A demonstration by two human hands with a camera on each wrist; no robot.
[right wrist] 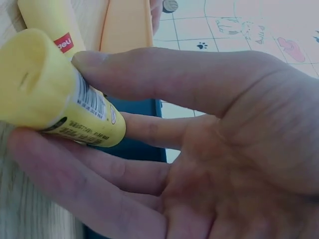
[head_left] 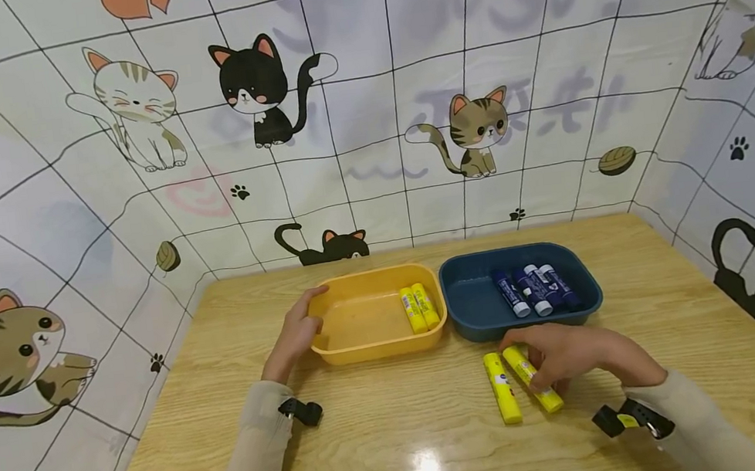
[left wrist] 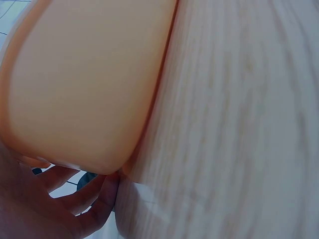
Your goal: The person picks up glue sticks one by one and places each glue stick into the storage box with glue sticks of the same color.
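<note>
My left hand [head_left: 299, 326] holds the left end of a yellow plastic basket [head_left: 363, 354]; in the left wrist view its fingers [left wrist: 89, 196] curl against the outside of that end. Between the thumb and fingers of my right hand [head_left: 576, 353] is a yellow glue stick [head_left: 519, 363], its base facing the camera in the right wrist view and a barcode label [right wrist: 89, 99] showing. Just left of it a second yellow glue stick [head_left: 502, 388] lies on the table. Two more yellow glue sticks [head_left: 412, 311] lie at the right end inside the yellow basket.
A dark blue basket [head_left: 475, 329] stands against the yellow one's right side, with several navy glue sticks [head_left: 536, 289] with white ends inside. Both stand toward the back of the wooden table [head_left: 365, 431]. Cat-patterned cloth [head_left: 367, 143] hangs behind and along both sides.
</note>
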